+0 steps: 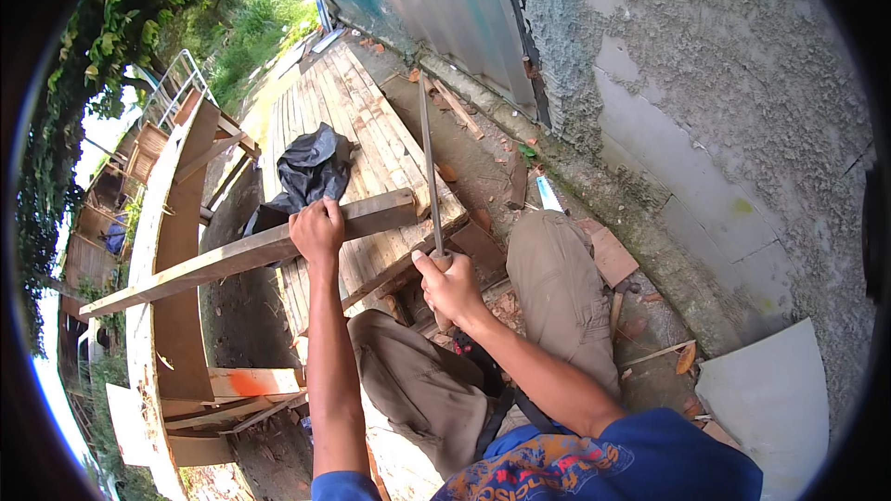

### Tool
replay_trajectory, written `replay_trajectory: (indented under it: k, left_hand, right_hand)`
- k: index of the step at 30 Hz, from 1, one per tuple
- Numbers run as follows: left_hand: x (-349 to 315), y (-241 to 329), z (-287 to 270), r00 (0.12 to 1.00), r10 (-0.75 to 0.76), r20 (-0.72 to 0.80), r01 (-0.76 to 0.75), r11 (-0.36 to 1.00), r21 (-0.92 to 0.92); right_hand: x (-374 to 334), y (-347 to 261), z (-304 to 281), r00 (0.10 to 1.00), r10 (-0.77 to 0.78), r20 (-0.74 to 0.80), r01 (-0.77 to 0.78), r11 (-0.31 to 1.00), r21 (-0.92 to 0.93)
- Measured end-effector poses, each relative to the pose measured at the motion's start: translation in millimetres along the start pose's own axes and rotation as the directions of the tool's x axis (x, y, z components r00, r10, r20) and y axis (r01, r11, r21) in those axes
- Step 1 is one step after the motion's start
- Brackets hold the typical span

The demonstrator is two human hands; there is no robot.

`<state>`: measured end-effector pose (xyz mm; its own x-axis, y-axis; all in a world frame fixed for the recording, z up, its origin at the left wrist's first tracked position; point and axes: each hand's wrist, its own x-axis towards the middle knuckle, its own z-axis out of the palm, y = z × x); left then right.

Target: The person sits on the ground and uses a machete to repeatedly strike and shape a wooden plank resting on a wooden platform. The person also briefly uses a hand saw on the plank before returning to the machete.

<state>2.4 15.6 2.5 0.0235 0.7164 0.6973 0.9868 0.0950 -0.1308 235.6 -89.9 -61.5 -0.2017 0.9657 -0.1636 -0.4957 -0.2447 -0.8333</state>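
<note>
My left hand (pixel 317 228) is closed over the top of a long squared wooden beam (pixel 209 258). The beam slants up from the left, over a wooden-framed piece, to its cut end above a slatted bench (pixel 329 97). In my right hand (pixel 451 289) I grip the wooden handle of a long, narrow-bladed machete (pixel 430 158). Its blade points up and away, just right of the beam's end; whether it touches the beam I cannot tell. A crumpled black plastic sheet (pixel 316 165) lies on the slats beyond my left hand.
A tall wooden frame (pixel 172 223) with board sides stands at the left. To the right runs a rough grey wall (pixel 724 130), with a corrugated metal panel (pixel 445 9) farther off. Wood scraps (pixel 608 255) and dry leaves litter the ground. A pale sheet (pixel 770 399) leans at lower right.
</note>
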Motion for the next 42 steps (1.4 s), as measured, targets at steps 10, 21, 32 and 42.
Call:
replay_trajectory:
  k: [10,21,32,42]
  left_hand:
    - [4,3,1,0.997,0.010,-0.079,-0.013,0.999,-0.045]
    - [4,10,-1,0.997,0.011,-0.075,-0.015,0.998,-0.055]
    - [-4,24,2,0.987,0.115,0.109,-0.111,0.993,-0.041]
    - [-27,106,0,0.977,0.182,0.113,-0.161,0.971,-0.176]
  right_hand:
    - [5,49,-13,0.968,0.251,0.018,-0.250,0.966,-0.071]
    - [4,-4,5,0.858,-0.486,-0.169,0.505,0.857,0.101]
    - [15,15,-27,0.999,0.032,-0.016,-0.027,0.965,0.259]
    - [13,18,-51,0.995,0.025,-0.092,-0.006,0.981,0.194]
